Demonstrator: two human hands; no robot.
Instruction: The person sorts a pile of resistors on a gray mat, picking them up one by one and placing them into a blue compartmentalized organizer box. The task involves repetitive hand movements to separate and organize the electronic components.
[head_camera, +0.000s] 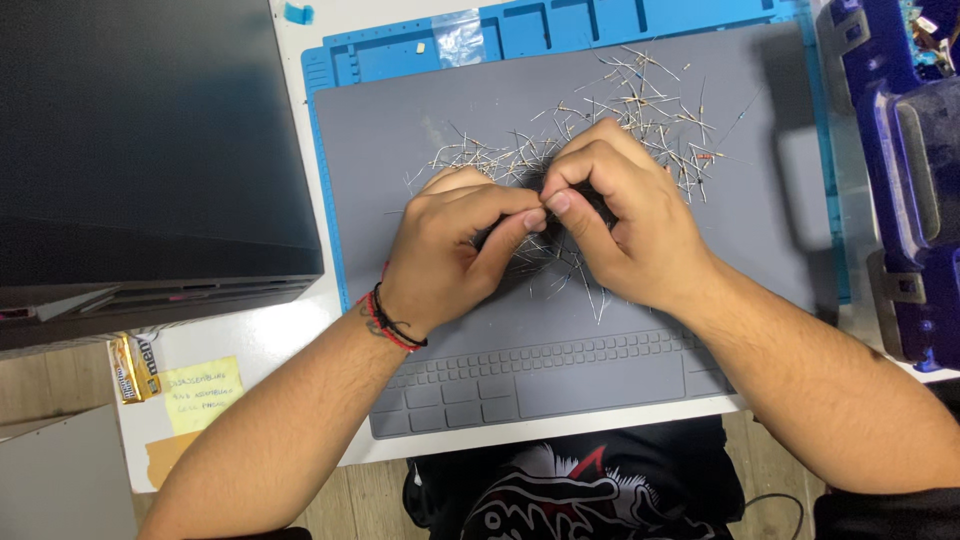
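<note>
Two hands pinched together over a scatter of wire-legged components on a grey mat.

At the left of the frame a large dark box (150, 140) with a smooth matt top is seen; below it, at lower left, a small yellow sweet packet (133, 367) and a yellow sticky note (201, 394) lie on the white table (290, 60). At centre, the left hand (450, 250), ringed at the wrist by red and black cord bracelets (390, 322), is closed in a pinch, its fingertips met by those of the right hand (615, 215), likewise closed. Something small and dark is held between them, mostly hidden by the fingers. Beneath and behind the hands, thin resistors (640, 110) with bent wire leads are strewn across the ribbed grey silicone mat (400, 130), laid over a blue compartmented mat (560, 25). At far right a glossy blue plastic device (905, 170) is cut off by the frame edge.
</note>
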